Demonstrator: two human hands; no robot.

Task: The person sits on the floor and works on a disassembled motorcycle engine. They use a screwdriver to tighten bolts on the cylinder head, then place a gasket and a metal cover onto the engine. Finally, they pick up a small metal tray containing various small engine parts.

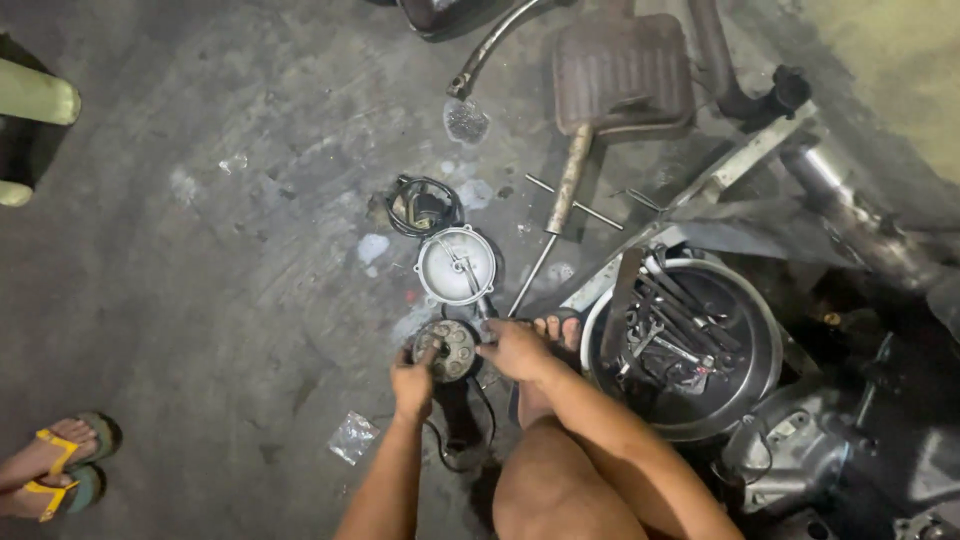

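Observation:
A round metal stator part with copper coils (450,349) lies on the concrete floor in front of me. My left hand (412,381) grips its left edge. My right hand (513,349) presses on its right side, fingers curled against it. A black cable runs from the part down between my arms. Just beyond it lies a round silver engine cover (456,265), and past that a coil of black wire (422,205). My bare foot (556,331) rests right of the part.
A metal bowl (752,322) full of wrenches stands at my right. A rusty exhaust muffler (622,72), a hammer (562,195) and pipes lie beyond. An engine block (800,450) sits at lower right. Another person's sandalled foot (62,462) is at the left edge. A small plastic bag (353,437) lies near my left arm.

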